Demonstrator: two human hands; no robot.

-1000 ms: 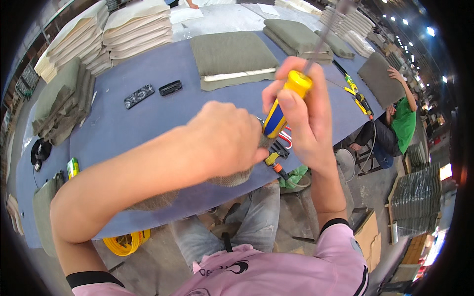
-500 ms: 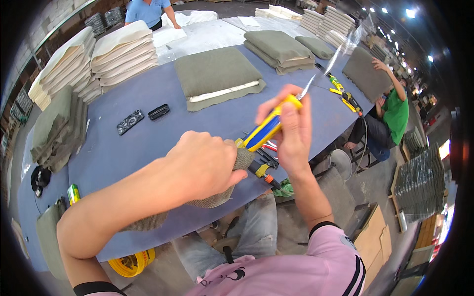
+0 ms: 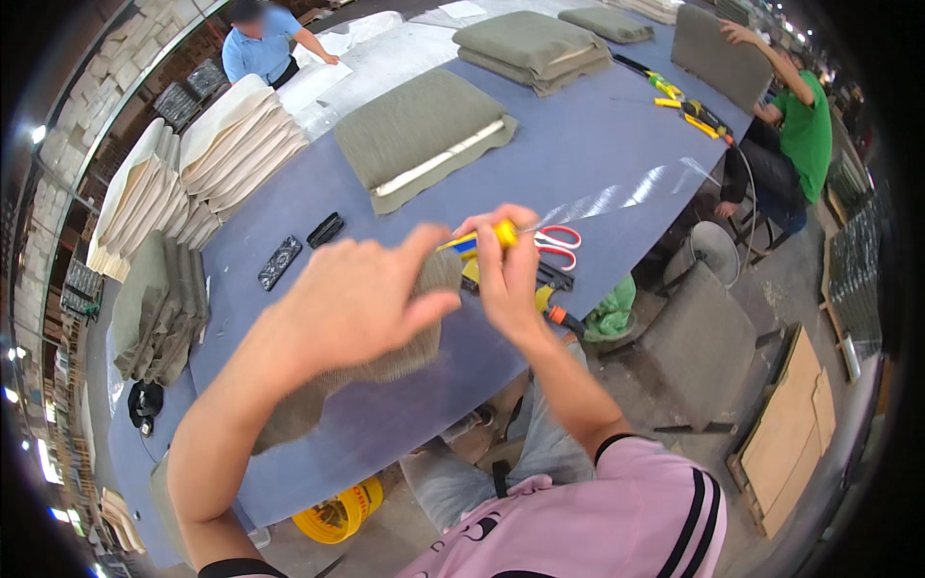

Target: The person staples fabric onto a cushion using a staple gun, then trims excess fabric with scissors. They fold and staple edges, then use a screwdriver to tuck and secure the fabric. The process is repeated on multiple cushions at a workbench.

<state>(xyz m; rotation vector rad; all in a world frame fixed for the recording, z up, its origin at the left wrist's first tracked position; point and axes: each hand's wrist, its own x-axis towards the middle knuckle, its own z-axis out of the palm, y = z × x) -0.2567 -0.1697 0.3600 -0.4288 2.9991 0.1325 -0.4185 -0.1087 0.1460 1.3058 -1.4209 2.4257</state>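
My right hand grips a tool like a screwdriver, with a yellow-and-blue handle; its long shiny shaft streaks right in a blur. My left hand, smeared by motion, lies over an olive fabric piece at the table's near edge. Fabric shows between its spread thumb and forefinger; the other fingers are hidden, but they appear curled round the piece. Its forefinger reaches close to the handle. Just beyond my right hand are scissors with red-and-white handles. A black-and-yellow tool with an orange fitting lies partly behind my right wrist.
The blue table bears a large olive padded stack, two black cases and several yellow-green tools. White padding piles rise at left. A person in green works at right; a yellow bucket stands below.
My right hand has moved left and down with the tool, its shaft swinging flatter. The left thumb and forefinger have spread apart. The view has turned, exposing the scissors.
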